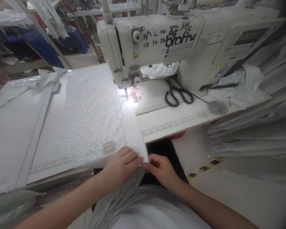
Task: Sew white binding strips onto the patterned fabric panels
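Note:
A pale leopard-print fabric piece [92, 111] lies on the sewing table, with a plain white band [132, 127] along its right edge. The band runs up under the lit presser foot [126, 95] of the sewing machine [154, 47]. A small label with a cartoon figure [108, 147] sits near the fabric's front edge. My left hand [124, 163] holds the fabric and band at the near corner, fingers bent over it. Just to its right, my right hand [160, 168] pinches the band's corner between thumb and fingers.
Black-handled scissors [179, 95] lie right of the needle, beside a ruler strip [173, 122] along the table edge. Crumpled white cloth [245, 84] and dark tweezers [221, 86] are farther right. A long folded strip [38, 124] lies at left. Grey fabric [259, 127] hangs at the right.

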### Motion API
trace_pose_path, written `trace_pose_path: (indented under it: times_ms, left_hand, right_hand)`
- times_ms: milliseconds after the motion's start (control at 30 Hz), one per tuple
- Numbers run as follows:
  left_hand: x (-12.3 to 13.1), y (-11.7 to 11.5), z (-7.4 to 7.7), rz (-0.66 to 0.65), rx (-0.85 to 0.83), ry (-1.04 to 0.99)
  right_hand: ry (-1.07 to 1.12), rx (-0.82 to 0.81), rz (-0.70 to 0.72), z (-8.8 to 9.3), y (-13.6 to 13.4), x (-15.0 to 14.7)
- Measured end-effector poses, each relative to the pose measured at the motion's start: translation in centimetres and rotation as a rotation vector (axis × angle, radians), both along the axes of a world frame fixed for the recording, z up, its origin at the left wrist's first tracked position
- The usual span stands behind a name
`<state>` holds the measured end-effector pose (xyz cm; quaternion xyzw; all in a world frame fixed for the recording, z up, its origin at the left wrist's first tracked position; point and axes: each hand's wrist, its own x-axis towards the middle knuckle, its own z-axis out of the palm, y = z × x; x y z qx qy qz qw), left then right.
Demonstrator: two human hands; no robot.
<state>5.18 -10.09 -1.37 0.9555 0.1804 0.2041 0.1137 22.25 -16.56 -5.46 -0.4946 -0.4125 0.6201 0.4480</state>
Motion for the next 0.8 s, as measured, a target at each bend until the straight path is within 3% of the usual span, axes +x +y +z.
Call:
trace_pose_path:
  times_ms: [433,800]
  left_hand:
    - [0.3,0.6,0.5,-0.085,-0.139,-0.045]
    - [0.4,0.2,0.0,-0.071,-0.028,-0.04]
  right_hand:
    - [-0.195,0.098,-0.026,1.0,-0.3,0.1]
    - [-0.076,0.066,-0.009,1.1,-0.3,0.1]
